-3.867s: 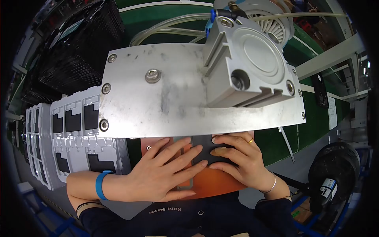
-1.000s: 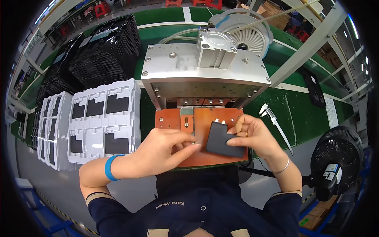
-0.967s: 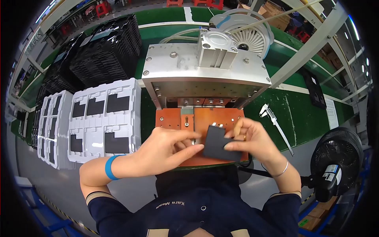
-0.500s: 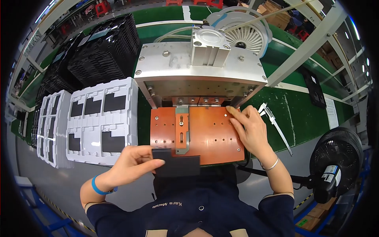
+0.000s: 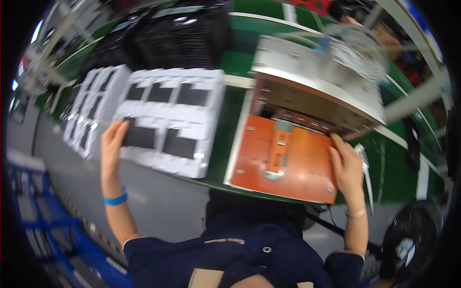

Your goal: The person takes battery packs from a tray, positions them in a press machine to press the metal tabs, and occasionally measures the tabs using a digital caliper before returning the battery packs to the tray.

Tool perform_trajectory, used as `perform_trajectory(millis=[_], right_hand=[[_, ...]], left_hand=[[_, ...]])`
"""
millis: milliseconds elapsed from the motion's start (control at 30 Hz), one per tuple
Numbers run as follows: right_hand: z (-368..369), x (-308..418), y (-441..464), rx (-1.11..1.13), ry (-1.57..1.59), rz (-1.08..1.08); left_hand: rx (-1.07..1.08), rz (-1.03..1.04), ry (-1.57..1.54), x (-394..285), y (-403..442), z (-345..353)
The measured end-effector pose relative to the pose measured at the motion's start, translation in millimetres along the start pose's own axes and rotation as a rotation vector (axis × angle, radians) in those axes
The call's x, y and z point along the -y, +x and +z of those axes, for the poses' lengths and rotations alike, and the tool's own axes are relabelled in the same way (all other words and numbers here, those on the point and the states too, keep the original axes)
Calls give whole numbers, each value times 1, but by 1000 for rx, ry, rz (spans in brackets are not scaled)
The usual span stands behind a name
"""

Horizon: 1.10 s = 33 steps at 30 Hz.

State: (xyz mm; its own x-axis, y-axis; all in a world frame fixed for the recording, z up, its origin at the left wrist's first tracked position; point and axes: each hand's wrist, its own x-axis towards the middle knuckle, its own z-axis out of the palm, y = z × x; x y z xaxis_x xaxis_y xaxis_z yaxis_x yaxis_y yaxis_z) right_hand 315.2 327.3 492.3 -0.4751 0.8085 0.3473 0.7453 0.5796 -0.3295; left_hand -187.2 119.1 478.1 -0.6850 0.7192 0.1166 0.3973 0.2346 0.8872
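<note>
My left hand (image 5: 112, 137) pinches the upper left corner of a black L-shaped sheet (image 5: 140, 137) over the lower row of a white plastic tray (image 5: 165, 120). Whether the sheet lies fully down in its pocket I cannot tell. Other black sheets fill the tray's remaining visible pockets. My right hand (image 5: 349, 168) lies at the right edge of an orange plate (image 5: 307, 165), with index finger and thumb stretched apart. An orange and grey guide bar (image 5: 277, 151) is fixed across the plate, in front of the metal press (image 5: 314, 79).
Another stack of white trays (image 5: 92, 110) stands to the left, with black tray stacks (image 5: 175, 41) behind. Calipers (image 5: 366, 173) lie right of the plate. A black fan (image 5: 415, 230) stands at the lower right, and a round clear-bladed fan (image 5: 357, 55) sits behind the press.
My left hand has carried the black sheet left from in front of the orange plate to the white tray. The view has swung left and blurred. My right hand remains at the plate's right edge.
</note>
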Motion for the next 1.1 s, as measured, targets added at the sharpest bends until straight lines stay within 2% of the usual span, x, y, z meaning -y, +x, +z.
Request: perform_trajectory(millis=[133,233,267,367,400,467,500,567,700,733,767,867,967,1100], right_hand=[[-8,4,-8,-129,-176,-80],[-12,4,-15,-257,-148,-192],[-17,14,-13,-259,-92,-212],[-28,60,-5,-86,137,-219],[-27,76,7,-70,197,-260],[-20,108,25,138,406,-430],[-9,122,32,139,428,-452],[16,153,53,351,497,-554],[87,201,90,461,271,-682],[100,214,93,482,165,-666],[109,225,94,502,60,-645],[131,239,84,475,-16,-626],[137,242,82,454,-36,-563],[141,240,91,529,92,-382]], left_hand=[[-15,-56,64,44,27,-1],[-27,-57,91,43,24,8],[-104,34,270,33,15,17],[-339,371,705,12,-12,32],[-269,353,666,14,-17,32],[-176,395,474,15,-32,43],[-113,491,481,17,-35,45],[-41,533,508,16,-42,45],[-19,534,532,17,-40,36],[-13,555,523,20,-34,31],[-105,606,535,29,-23,24],[-149,620,577,37,11,6],[-91,593,704,38,28,-2],[-1,718,771,37,46,-4]])
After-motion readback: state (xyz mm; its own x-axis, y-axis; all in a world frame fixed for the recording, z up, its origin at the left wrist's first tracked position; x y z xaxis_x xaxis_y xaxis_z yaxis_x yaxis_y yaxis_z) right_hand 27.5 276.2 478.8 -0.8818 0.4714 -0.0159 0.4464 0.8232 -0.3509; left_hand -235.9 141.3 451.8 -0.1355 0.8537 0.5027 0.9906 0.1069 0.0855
